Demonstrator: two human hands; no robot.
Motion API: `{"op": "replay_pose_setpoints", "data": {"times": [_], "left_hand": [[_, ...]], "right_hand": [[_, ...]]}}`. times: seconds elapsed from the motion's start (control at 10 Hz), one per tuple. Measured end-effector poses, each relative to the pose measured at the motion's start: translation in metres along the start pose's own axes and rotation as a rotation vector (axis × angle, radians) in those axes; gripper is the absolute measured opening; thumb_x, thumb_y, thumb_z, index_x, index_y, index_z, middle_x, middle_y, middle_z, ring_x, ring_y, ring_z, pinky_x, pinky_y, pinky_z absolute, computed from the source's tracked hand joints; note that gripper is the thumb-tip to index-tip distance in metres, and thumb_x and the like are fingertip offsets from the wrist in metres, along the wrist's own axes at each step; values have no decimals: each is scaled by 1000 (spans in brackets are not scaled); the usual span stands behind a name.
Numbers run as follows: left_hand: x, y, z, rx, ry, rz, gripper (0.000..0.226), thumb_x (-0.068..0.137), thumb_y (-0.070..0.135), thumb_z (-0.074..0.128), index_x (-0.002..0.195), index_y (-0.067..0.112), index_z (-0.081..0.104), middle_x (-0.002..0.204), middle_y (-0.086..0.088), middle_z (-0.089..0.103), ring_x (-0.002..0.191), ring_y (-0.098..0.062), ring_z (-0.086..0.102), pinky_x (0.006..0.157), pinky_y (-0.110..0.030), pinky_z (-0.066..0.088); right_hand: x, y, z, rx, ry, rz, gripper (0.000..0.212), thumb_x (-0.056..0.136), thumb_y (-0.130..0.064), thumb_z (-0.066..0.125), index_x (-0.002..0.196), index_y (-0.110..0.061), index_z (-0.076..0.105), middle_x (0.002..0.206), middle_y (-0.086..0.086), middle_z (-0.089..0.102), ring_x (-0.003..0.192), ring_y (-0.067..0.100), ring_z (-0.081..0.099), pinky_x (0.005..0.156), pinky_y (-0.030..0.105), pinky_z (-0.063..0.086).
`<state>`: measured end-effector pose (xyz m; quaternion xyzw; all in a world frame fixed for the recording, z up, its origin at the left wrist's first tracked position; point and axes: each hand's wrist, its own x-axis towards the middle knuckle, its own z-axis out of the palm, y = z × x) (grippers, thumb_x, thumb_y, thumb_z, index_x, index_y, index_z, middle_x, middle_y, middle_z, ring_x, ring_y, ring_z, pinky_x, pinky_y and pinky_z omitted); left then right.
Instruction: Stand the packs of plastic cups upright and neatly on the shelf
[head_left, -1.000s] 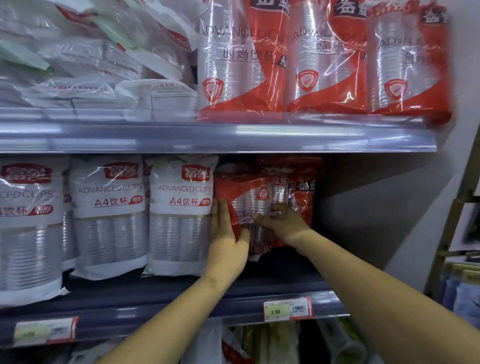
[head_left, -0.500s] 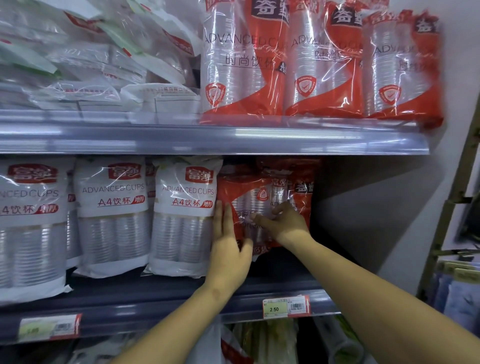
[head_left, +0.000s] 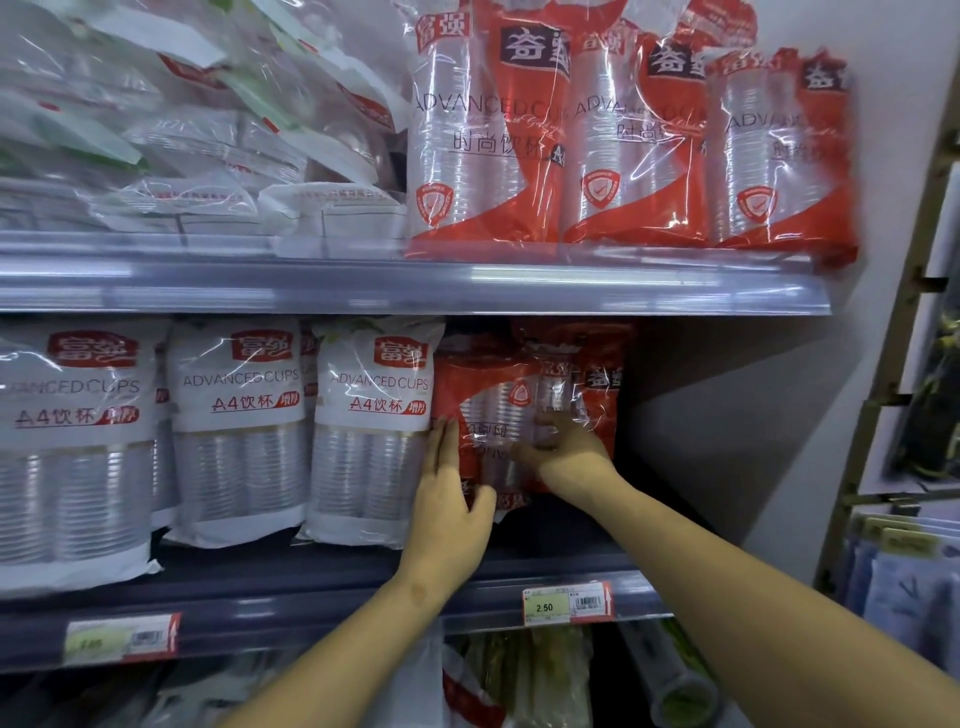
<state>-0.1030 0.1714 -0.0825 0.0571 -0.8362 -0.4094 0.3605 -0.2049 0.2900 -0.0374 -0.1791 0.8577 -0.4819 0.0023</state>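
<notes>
The shelf unit fills the view, and its middle shelf (head_left: 291, 587) carries the goods in play. Along the upper shelf (head_left: 415, 291) three tall red packs (head_left: 488, 130) of clear cups stand side by side at the right, with a loose heap of white and green bags (head_left: 197, 130) slumped to their left. On the middle shelf three white packs (head_left: 374, 431) marked "ADVANCED CUPS" stand in a row, the leftmost cut off by the frame edge.

Just right of that row, at the dim end of the shelf, is the red pack of cups (head_left: 493, 410) being handled (its printing reads upside down, so it appears to stand inverted). It touches the nearest white pack, and a second red pack (head_left: 597, 384) stands close behind it to the right.

The person's left hand (head_left: 447, 509) lies flat with fingers straight and together, slid in between the white pack and the red one, thumb pressed on the red pack's lower front. The right hand (head_left: 566, 452) is curled over the pack's front right, fingers bent into the wrapper, thumb pointing left; whether it truly grips or only presses is hard to say.

On the shelf's front rail a price tag (head_left: 569, 603) reads 2.50, and a blurred tag (head_left: 122, 642) sits further left.
</notes>
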Motion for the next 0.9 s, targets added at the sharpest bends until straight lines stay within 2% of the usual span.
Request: {"op": "replay_pose_setpoints", "data": {"times": [0.1,0.2,0.3,0.4,0.5,0.6,0.7,0.8,0.9], "left_hand": [[-4,1,-5,1,3,5,76,90,12,52,155,21,13,162,2,16,148,-11,12,121,-34,17],[-6,2,-8,7,-1,6,76,91,13,52,155,22,13,162,2,15,148,-10,12,119,-26,14],[-7,3,-9,16,-8,8,75,92,14,52,155,23,13,162,3,15,147,-9,12,116,-22,13],[-8,2,-9,18,-17,-1,74,92,15,52,155,23,13,162,4,15,147,-8,13,116,-22,12],[-10,2,-9,11,-35,-12,75,93,16,52,156,22,13,162,2,16,147,-10,15,119,-28,16],[-11,1,-9,12,-37,-10,75,92,16,51,156,22,13,161,2,16,147,-11,17,118,-27,17],[-10,0,-10,7,-40,-15,73,93,17,51,156,23,15,159,3,21,144,-11,22,115,-25,19],[-11,-2,-19,9,-30,-21,61,94,20,51,151,24,29,145,9,35,134,-6,33,108,-22,26],[-10,-4,-32,-14,-36,-18,26,95,18,51,118,26,60,119,9,57,108,-7,55,90,-19,43]], "right_hand": [[-8,-5,2,-17,-35,-36,67,85,-36,75,144,-20,46,134,6,62,112,23,60,87,27,46],[-15,-7,3,-18,-48,-48,62,87,-29,73,143,-19,47,133,9,63,119,29,61,98,39,51],[-22,-8,2,-17,-56,-61,57,89,-25,72,140,-20,49,114,-1,61,112,28,63,95,45,54],[-24,-9,-1,-33,-46,-69,56,90,-24,70,141,-20,48,118,6,64,106,26,62,93,46,54],[-23,-6,-1,-24,-49,-56,57,89,-25,71,141,-21,48,128,9,65,109,27,63,93,44,55],[-21,-2,-1,15,-43,-37,62,87,-29,74,142,-25,46,128,6,65,99,21,61,89,40,56],[-19,2,-2,20,-25,-1,65,85,-35,75,143,-26,45,121,1,64,101,21,62,88,39,56],[-24,6,-5,-18,34,-2,57,89,-47,65,136,-20,49,109,2,63,90,19,64,72,31,54],[-40,9,-9,-1,95,-70,38,96,-49,52,116,-18,59,86,-8,63,74,8,59,60,26,49]]}}
